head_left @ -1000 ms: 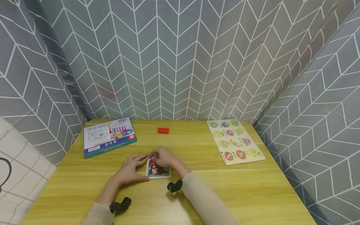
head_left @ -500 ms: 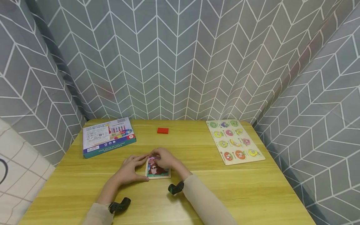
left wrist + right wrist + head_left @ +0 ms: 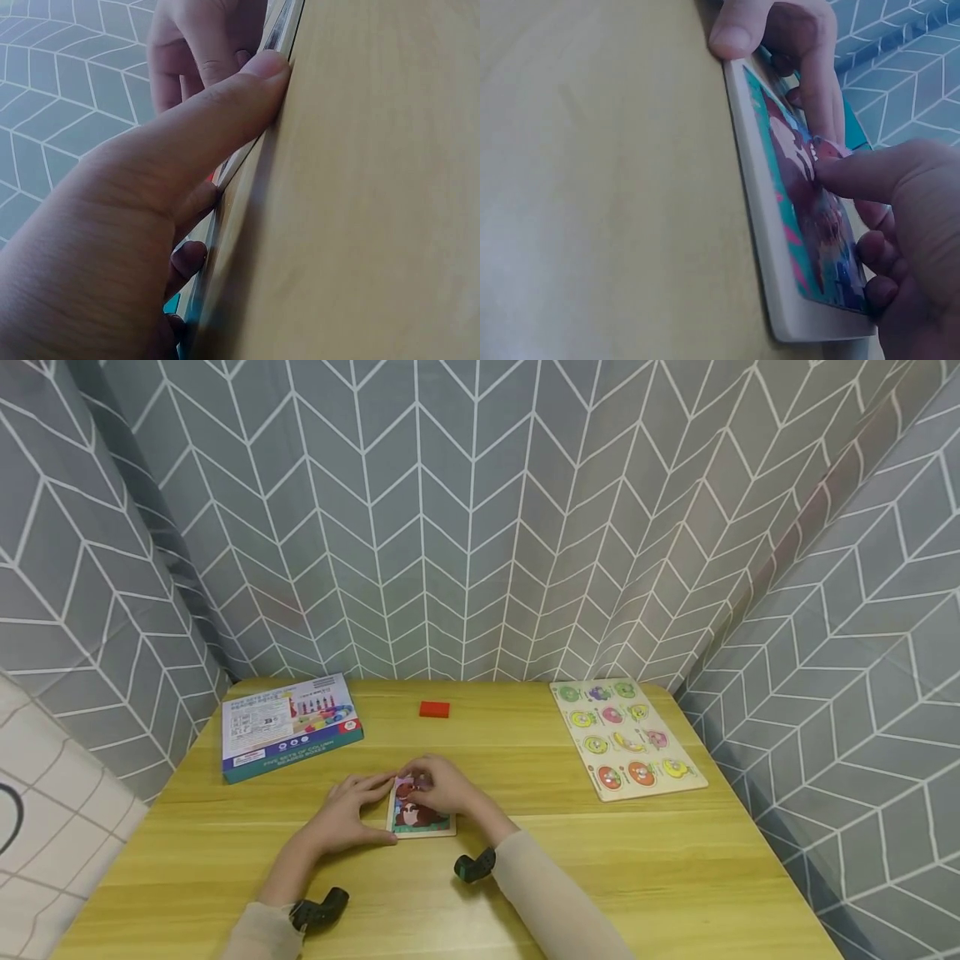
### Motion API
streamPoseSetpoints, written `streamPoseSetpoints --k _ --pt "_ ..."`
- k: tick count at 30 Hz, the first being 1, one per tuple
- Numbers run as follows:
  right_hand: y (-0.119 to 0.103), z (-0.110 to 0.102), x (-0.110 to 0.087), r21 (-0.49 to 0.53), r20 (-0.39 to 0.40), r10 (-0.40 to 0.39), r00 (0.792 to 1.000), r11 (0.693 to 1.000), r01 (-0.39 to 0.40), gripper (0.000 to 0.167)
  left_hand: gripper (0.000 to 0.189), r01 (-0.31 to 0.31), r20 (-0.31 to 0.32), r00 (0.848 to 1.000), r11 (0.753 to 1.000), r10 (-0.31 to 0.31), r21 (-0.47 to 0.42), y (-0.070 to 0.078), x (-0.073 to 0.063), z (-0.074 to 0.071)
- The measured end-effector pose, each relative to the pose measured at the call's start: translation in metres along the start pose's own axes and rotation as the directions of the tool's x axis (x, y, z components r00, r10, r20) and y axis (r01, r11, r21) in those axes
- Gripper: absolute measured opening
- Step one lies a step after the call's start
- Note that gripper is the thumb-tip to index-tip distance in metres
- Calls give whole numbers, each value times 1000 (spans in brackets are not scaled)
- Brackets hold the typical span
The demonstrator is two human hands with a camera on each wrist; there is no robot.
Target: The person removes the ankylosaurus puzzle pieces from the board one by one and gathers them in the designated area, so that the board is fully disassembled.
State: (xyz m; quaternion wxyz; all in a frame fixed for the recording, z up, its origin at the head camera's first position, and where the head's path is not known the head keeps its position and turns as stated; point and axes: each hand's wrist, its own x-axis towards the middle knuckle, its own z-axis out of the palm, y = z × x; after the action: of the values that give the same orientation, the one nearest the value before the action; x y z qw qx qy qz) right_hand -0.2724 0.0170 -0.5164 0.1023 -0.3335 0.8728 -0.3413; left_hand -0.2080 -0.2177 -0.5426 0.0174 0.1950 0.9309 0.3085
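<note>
A small picture puzzle in a pale wooden tray (image 3: 442, 833) lies flat on the table, showing a brown animal on green and blue. My left hand (image 3: 348, 810) holds the tray's left side, thumb at the near corner and index finger at the far one. Above the picture's upper part, my right hand (image 3: 444, 787) bends over and pinches a puzzle piece, whose pinkish edge (image 3: 829, 148) shows by the thumb in the right wrist view. The fingers hide most of that piece. In the left wrist view, the left thumb (image 3: 262, 67) presses against the tray's edge.
Beyond the hands lies a red block (image 3: 435, 709). A boxed bead set (image 3: 292, 727) sits at the back left. At the right is a wooden fruit peg puzzle board (image 3: 628, 739). Grey patterned curtains (image 3: 465, 527) enclose the table (image 3: 675, 877).
My right hand has shifted slightly and its wrist has moved a little to the right, uncovering more of the picture's upper part. My left hand stays in place.
</note>
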Motion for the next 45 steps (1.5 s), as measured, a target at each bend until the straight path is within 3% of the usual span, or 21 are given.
streamPoseSetpoints --k 4,12,22,29,36,41,45 --pt "1 -1 0 16 -11 -6 1000 1000 7 29 101 2 -1 1000 1000 -2 -4 0 0 0" --pt "2 -3 -1 -156 22 -60 998 986 63 32 101 -4 4 1000 1000 4 -1 -1 1 1" --pt "-2 -2 -6 -221 6 -72 997 973 72 32 102 -10 4 1000 1000 10 -7 1 3 0" --pt "-1 -2 -8 -191 -23 -79 997 979 73 33 102 -12 1 1000 1000 12 -12 2 3 0" --pt "8 -12 -16 -56 -129 -33 991 998 26 33 102 -4 12 1000 1000 5 -4 2 2 0" --pt "31 -31 -30 -52 -227 7 974 998 -20 30 103 11 22 1000 1000 -11 -24 0 1 -2" --pt "54 -45 -43 -55 -255 34 966 997 -50 28 103 8 23 1000 999 -7 -37 -1 1 -2"
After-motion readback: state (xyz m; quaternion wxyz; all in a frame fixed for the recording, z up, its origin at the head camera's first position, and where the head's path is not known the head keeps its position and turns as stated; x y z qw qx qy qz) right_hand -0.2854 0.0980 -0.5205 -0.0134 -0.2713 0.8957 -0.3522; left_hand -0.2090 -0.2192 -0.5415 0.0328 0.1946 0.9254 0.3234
